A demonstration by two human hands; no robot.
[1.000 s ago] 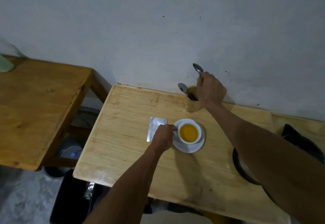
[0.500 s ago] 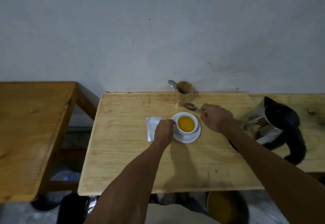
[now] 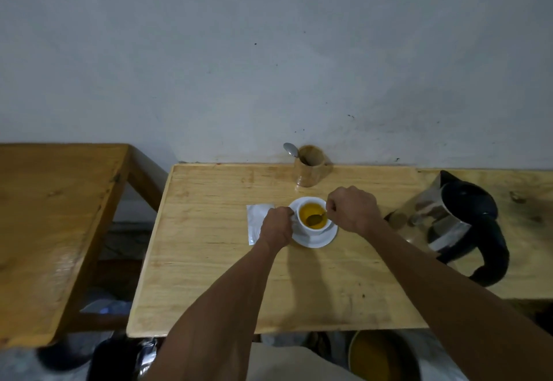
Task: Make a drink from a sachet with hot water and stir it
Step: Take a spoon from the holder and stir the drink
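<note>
A white cup (image 3: pixel 317 229) of yellow-orange drink stands on a white saucer (image 3: pixel 324 240) in the middle of the light wooden table (image 3: pixel 209 276). My left hand (image 3: pixel 276 228) grips the cup's handle on its left side. My right hand (image 3: pixel 353 210) holds a metal spoon (image 3: pixel 314 219) whose bowl dips into the liquid. A silver sachet (image 3: pixel 256 225) lies flat on the table just left of the cup, partly hidden by my left hand.
A wooden holder (image 3: pixel 309 169) with another spoon (image 3: pixel 291 150) stands by the wall behind the cup. A steel-and-black kettle (image 3: pixel 457 222) sits to the right. A darker wooden table (image 3: pixel 45 216) is at left. A yellow-lined bowl (image 3: pixel 383 356) sits below the table's front edge.
My right hand lifted a spoon from the holder, carried it down to the cup and put its bowl into the drink. My left hand stayed on the cup's handle.
</note>
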